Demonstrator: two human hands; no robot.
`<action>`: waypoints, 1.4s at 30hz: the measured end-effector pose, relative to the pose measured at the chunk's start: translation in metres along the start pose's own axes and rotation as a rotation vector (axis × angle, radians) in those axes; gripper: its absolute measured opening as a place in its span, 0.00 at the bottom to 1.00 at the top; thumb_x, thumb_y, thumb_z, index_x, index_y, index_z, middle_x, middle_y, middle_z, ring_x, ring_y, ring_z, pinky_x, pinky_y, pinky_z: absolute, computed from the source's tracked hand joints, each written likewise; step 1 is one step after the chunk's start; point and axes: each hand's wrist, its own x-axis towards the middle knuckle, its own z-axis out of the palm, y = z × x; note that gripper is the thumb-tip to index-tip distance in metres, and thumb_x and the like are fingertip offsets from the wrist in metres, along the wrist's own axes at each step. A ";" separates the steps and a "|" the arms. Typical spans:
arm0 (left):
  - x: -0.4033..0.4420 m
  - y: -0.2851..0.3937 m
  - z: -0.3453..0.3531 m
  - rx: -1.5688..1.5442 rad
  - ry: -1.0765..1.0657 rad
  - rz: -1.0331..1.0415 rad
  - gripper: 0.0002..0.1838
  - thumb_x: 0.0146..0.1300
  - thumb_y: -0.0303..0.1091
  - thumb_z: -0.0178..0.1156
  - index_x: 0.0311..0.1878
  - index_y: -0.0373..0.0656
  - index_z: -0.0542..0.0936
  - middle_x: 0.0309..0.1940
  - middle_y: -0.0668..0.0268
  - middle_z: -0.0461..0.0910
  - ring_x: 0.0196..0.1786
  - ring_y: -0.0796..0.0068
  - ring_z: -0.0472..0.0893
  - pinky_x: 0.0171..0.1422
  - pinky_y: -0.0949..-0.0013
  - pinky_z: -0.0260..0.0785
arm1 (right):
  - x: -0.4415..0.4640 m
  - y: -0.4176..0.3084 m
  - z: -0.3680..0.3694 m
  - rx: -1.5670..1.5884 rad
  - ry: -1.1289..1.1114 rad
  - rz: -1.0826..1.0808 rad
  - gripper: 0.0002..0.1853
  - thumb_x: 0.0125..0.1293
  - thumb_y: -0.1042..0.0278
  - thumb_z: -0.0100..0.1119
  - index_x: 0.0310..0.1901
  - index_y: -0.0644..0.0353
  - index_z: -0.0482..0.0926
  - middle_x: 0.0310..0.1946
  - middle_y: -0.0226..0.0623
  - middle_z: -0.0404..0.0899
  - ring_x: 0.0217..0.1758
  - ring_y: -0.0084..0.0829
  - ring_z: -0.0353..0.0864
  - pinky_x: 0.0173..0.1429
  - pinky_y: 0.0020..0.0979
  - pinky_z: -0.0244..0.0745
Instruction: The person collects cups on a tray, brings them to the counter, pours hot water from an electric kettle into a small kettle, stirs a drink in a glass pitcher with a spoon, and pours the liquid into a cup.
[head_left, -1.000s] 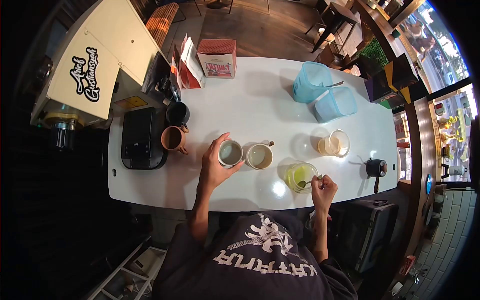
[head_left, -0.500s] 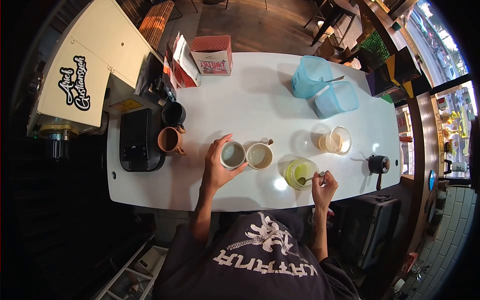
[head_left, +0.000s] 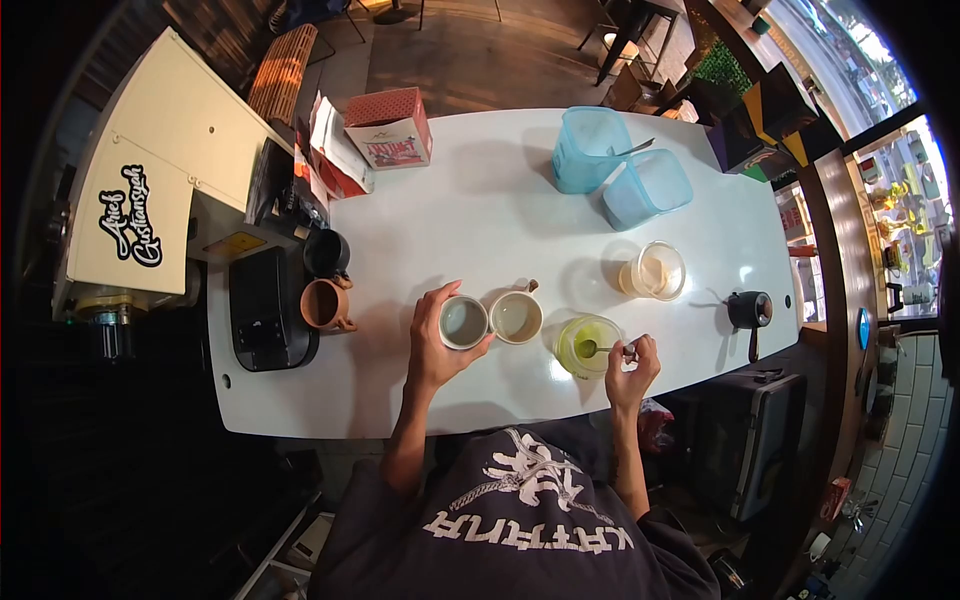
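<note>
My left hand [head_left: 432, 341] is wrapped round a pale cup [head_left: 464, 322] with a greyish inside. Touching or nearly touching it on the right stands a cream mug [head_left: 516, 317], its handle pointing away from me. My right hand [head_left: 633, 372] pinches the handle of a spoon [head_left: 604, 349], whose bowl dips into green contents in a clear round container [head_left: 575, 362]. Behind that container is a clear plastic cup [head_left: 652, 272] with something beige inside.
Two light-blue plastic containers [head_left: 648, 190] stand at the back right. A small dark long-handled pot [head_left: 749, 310] is on the right. To the left are a brown mug [head_left: 325, 304], a black cup [head_left: 326, 253], a black scale-like device [head_left: 268, 308] and a red box [head_left: 392, 130].
The view has shifted slightly, so the tabletop things appear a little more to the left. Both hands keep their holds; the spoon stays in the green contents.
</note>
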 end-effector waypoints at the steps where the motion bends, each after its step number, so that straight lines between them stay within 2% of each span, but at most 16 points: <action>1: 0.000 0.001 0.001 0.001 0.006 -0.004 0.44 0.37 0.32 0.79 0.61 0.40 0.69 0.46 0.58 0.75 0.48 0.62 0.78 0.54 0.59 0.72 | -0.001 0.002 0.001 -0.001 0.007 0.000 0.14 0.51 0.78 0.60 0.20 0.62 0.62 0.18 0.36 0.60 0.23 0.35 0.59 0.31 0.36 0.53; 4: 0.000 0.001 0.004 0.017 0.018 0.001 0.43 0.37 0.33 0.79 0.61 0.40 0.69 0.45 0.57 0.75 0.48 0.60 0.78 0.54 0.58 0.71 | -0.003 0.011 0.003 0.020 0.046 -0.005 0.14 0.51 0.78 0.60 0.21 0.62 0.62 0.18 0.36 0.61 0.23 0.34 0.60 0.30 0.35 0.55; 6: 0.001 0.003 0.006 0.019 0.019 0.007 0.43 0.37 0.33 0.79 0.61 0.40 0.69 0.46 0.57 0.75 0.49 0.60 0.78 0.54 0.58 0.71 | -0.007 0.020 0.004 0.062 0.025 0.022 0.11 0.60 0.77 0.58 0.26 0.65 0.64 0.21 0.33 0.61 0.23 0.23 0.62 0.27 0.27 0.57; 9: 0.003 0.005 0.010 0.012 0.018 0.012 0.43 0.37 0.33 0.79 0.60 0.40 0.69 0.46 0.56 0.75 0.49 0.60 0.78 0.54 0.58 0.71 | -0.012 0.027 0.005 0.072 0.034 0.058 0.12 0.62 0.76 0.57 0.25 0.65 0.64 0.21 0.30 0.62 0.24 0.19 0.62 0.27 0.25 0.58; 11: 0.005 0.005 0.013 0.004 0.015 0.016 0.43 0.37 0.33 0.79 0.60 0.40 0.70 0.47 0.56 0.75 0.50 0.60 0.78 0.54 0.58 0.71 | -0.016 0.029 0.006 0.089 0.041 0.079 0.13 0.64 0.73 0.56 0.25 0.64 0.64 0.21 0.29 0.61 0.24 0.19 0.61 0.27 0.25 0.57; 13: 0.007 0.005 0.016 0.015 0.006 0.026 0.42 0.37 0.33 0.79 0.59 0.39 0.70 0.47 0.56 0.75 0.50 0.59 0.78 0.55 0.58 0.71 | -0.021 0.028 0.006 0.109 0.048 0.160 0.11 0.56 0.77 0.58 0.25 0.65 0.64 0.20 0.38 0.62 0.22 0.31 0.63 0.28 0.32 0.59; 15: 0.009 0.005 0.019 0.020 0.003 0.035 0.41 0.37 0.33 0.79 0.58 0.39 0.71 0.47 0.55 0.76 0.50 0.58 0.78 0.55 0.58 0.71 | -0.023 0.031 0.006 0.088 0.047 0.140 0.11 0.57 0.77 0.57 0.26 0.65 0.64 0.21 0.38 0.62 0.22 0.31 0.63 0.28 0.32 0.60; 17: 0.011 0.007 0.021 0.025 0.000 0.044 0.41 0.37 0.33 0.79 0.58 0.38 0.71 0.47 0.55 0.76 0.51 0.58 0.78 0.55 0.58 0.71 | -0.025 0.032 0.009 0.123 0.076 0.132 0.17 0.66 0.66 0.57 0.25 0.63 0.63 0.21 0.30 0.60 0.25 0.21 0.59 0.29 0.26 0.57; 18: 0.012 0.008 0.022 0.028 0.003 0.051 0.40 0.37 0.32 0.79 0.57 0.38 0.71 0.48 0.55 0.76 0.51 0.57 0.78 0.56 0.58 0.71 | -0.024 0.032 0.009 0.123 0.083 0.131 0.17 0.66 0.66 0.57 0.25 0.63 0.63 0.21 0.30 0.60 0.25 0.21 0.59 0.29 0.26 0.57; 20: 0.015 0.009 0.024 0.027 0.007 0.064 0.40 0.37 0.32 0.79 0.57 0.38 0.71 0.48 0.54 0.76 0.51 0.56 0.78 0.56 0.57 0.71 | -0.021 0.031 0.008 0.127 0.074 0.096 0.11 0.57 0.77 0.57 0.26 0.66 0.63 0.22 0.38 0.61 0.24 0.32 0.63 0.30 0.33 0.60; 24: 0.017 0.011 0.026 0.014 0.002 0.071 0.38 0.37 0.33 0.79 0.54 0.38 0.72 0.48 0.54 0.76 0.51 0.55 0.77 0.56 0.57 0.71 | -0.022 0.034 0.007 0.118 0.059 0.078 0.12 0.58 0.76 0.57 0.26 0.66 0.63 0.22 0.38 0.61 0.25 0.31 0.62 0.32 0.33 0.60; 27: 0.018 0.009 0.026 0.010 0.001 0.078 0.37 0.37 0.33 0.79 0.53 0.38 0.72 0.47 0.54 0.76 0.50 0.55 0.77 0.55 0.57 0.71 | -0.028 0.036 0.007 0.185 0.045 0.241 0.13 0.59 0.73 0.58 0.25 0.65 0.63 0.22 0.38 0.62 0.26 0.31 0.63 0.34 0.32 0.60; 32: 0.018 0.008 0.028 -0.004 0.003 0.091 0.37 0.37 0.33 0.79 0.52 0.38 0.72 0.46 0.54 0.76 0.49 0.56 0.78 0.55 0.58 0.71 | -0.024 0.014 0.003 0.247 0.059 0.458 0.15 0.62 0.70 0.61 0.24 0.65 0.68 0.19 0.29 0.66 0.24 0.20 0.63 0.29 0.27 0.59; 35: 0.019 0.007 0.030 -0.020 0.010 0.101 0.36 0.37 0.33 0.79 0.52 0.38 0.72 0.46 0.54 0.76 0.49 0.56 0.78 0.54 0.58 0.71 | -0.022 0.010 0.003 0.394 0.087 0.461 0.13 0.61 0.73 0.63 0.23 0.64 0.69 0.19 0.26 0.68 0.23 0.16 0.62 0.27 0.24 0.58; 38: 0.019 0.004 0.032 -0.030 0.022 0.105 0.36 0.37 0.33 0.79 0.52 0.39 0.72 0.45 0.54 0.76 0.47 0.57 0.79 0.52 0.59 0.72 | -0.024 0.026 0.004 0.396 0.084 0.383 0.13 0.59 0.76 0.64 0.22 0.63 0.69 0.19 0.24 0.67 0.23 0.16 0.62 0.27 0.24 0.57; 42: 0.019 0.003 0.032 -0.056 0.039 0.109 0.36 0.36 0.34 0.79 0.52 0.39 0.73 0.44 0.55 0.77 0.45 0.58 0.79 0.51 0.60 0.72 | -0.013 0.029 -0.002 0.269 0.040 0.377 0.15 0.53 0.73 0.67 0.20 0.62 0.68 0.16 0.24 0.63 0.22 0.17 0.60 0.26 0.25 0.55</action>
